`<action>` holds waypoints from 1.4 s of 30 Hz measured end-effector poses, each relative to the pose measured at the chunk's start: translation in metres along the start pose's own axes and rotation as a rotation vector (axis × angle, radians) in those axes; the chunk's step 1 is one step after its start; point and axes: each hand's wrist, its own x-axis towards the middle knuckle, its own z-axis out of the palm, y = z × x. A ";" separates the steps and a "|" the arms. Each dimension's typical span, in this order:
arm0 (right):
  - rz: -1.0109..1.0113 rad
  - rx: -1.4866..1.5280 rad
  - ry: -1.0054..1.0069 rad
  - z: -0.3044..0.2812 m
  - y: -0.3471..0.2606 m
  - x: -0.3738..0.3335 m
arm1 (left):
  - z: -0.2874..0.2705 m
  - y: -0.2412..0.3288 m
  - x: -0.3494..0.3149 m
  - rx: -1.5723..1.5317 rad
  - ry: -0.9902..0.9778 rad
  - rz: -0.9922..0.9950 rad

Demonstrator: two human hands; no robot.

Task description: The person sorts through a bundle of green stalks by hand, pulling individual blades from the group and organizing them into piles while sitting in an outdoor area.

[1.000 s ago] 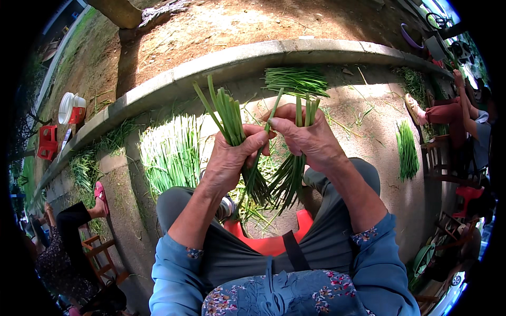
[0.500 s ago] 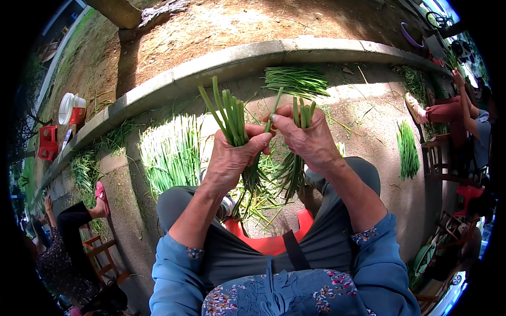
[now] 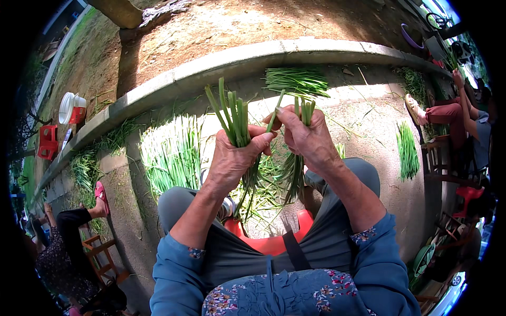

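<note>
My left hand (image 3: pixel 232 157) is closed round a thick bunch of green chive stalks (image 3: pixel 238 122), pale cut ends up and thin leaves hanging below the fist. A single stalk (image 3: pixel 277 107) stands up between my two hands; the left thumb and fingertips pinch it low, and the right thumb and forefinger touch it higher up. A smaller bunch of chive stalks (image 3: pixel 305 111) is held in my right hand (image 3: pixel 312 138), its leaves drooping towards my knee. Loose leaf trimmings (image 3: pixel 266 203) lie on the ground below, between my feet.
Beyond my left knee lies a broad pile of stalks (image 3: pixel 171 155); another pile (image 3: pixel 296 81) rests by the stone kerb (image 3: pixel 226 62). A small bundle (image 3: pixel 408 150) is at right. People sit on both sides. A red stool (image 3: pixel 47 141) and white bucket (image 3: pixel 71 108) stand far left.
My right thumb and forefinger have shifted slightly up along the single stalk. The left-hand bunch has moved a little to the right. Both hands keep their bunches.
</note>
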 end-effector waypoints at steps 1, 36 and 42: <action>-0.008 0.023 -0.008 -0.001 0.002 0.000 | 0.000 0.001 0.000 -0.025 -0.008 -0.031; -0.124 -0.057 0.296 -0.020 0.002 0.008 | -0.003 -0.005 0.001 -0.252 -0.120 -0.062; -0.166 -0.097 0.237 -0.022 0.000 0.005 | -0.005 -0.005 -0.001 -0.259 -0.145 -0.072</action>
